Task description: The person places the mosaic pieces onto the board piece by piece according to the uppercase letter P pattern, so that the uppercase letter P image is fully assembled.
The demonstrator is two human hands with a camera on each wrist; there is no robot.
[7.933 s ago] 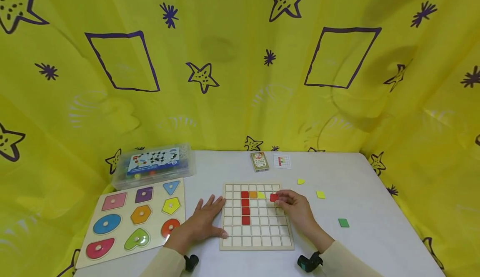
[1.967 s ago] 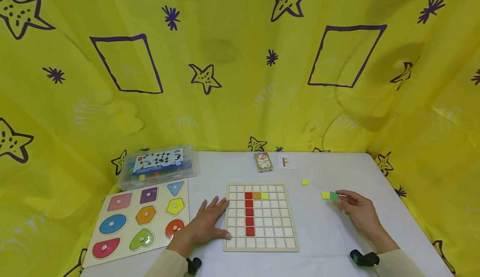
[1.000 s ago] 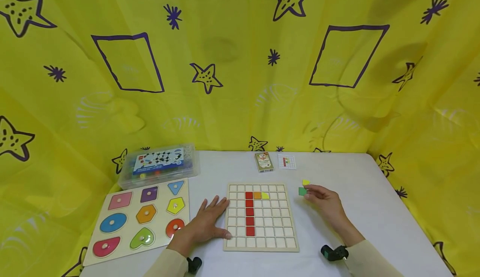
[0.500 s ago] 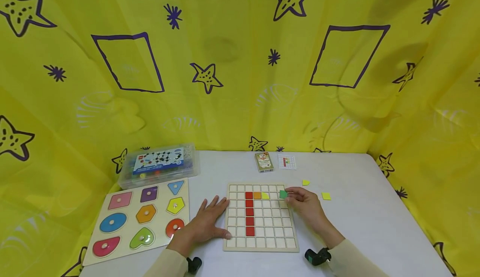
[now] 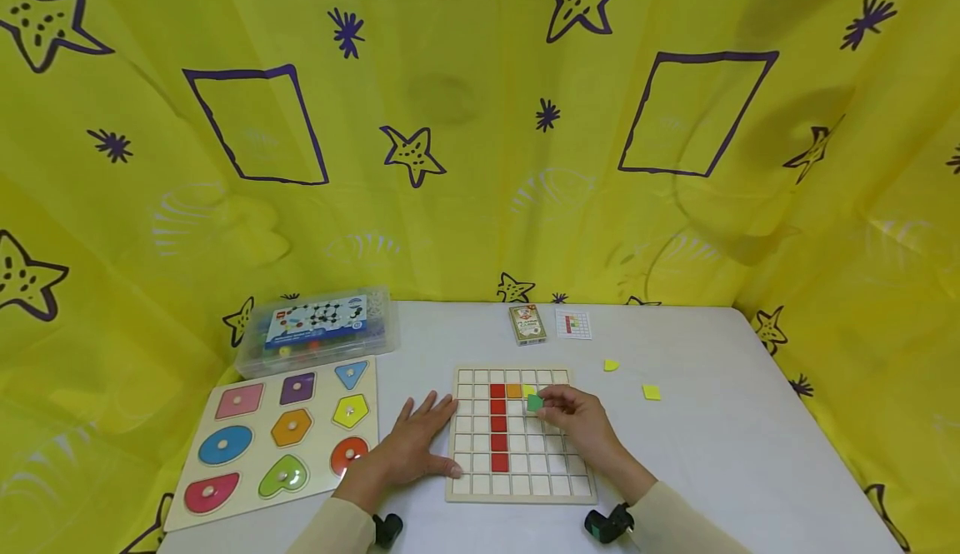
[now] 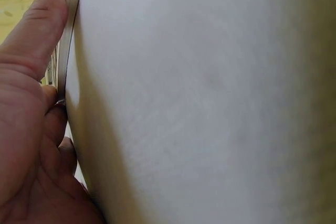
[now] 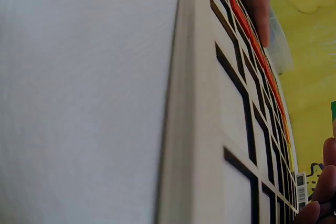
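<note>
My right hand (image 5: pixel 581 422) pinches a green square tile (image 5: pixel 534 403) over the wooden grid board (image 5: pixel 521 500), just below the yellow tile (image 5: pixel 528 390) in the head view. A column of several red tiles (image 5: pixel 498 424) fills cells of the board, with an orange tile (image 5: pixel 513 391) beside the top one. My left hand (image 5: pixel 411 451) rests at the board's left edge, fingers spread and thumb on the frame. In the left wrist view that thumb (image 6: pixel 39 30) lies along the board's side. Only fingertips (image 7: pixel 328 177) of the right hand show in the right wrist view.
Right of the board lie a yellow rounded piece (image 5: pixel 611 365) and a yellow square tile (image 5: pixel 651 392). Behind it are a small card box (image 5: pixel 528 324) and a printed pattern card (image 5: pixel 573 325). A shape puzzle board (image 5: pixel 251 500) and a clear plastic case (image 5: pixel 315 333) stand left.
A fifth red tile has joined the column's bottom. My right hand has since picked up the green tile at the right and carried it left over the board. The left hand has stayed put.
</note>
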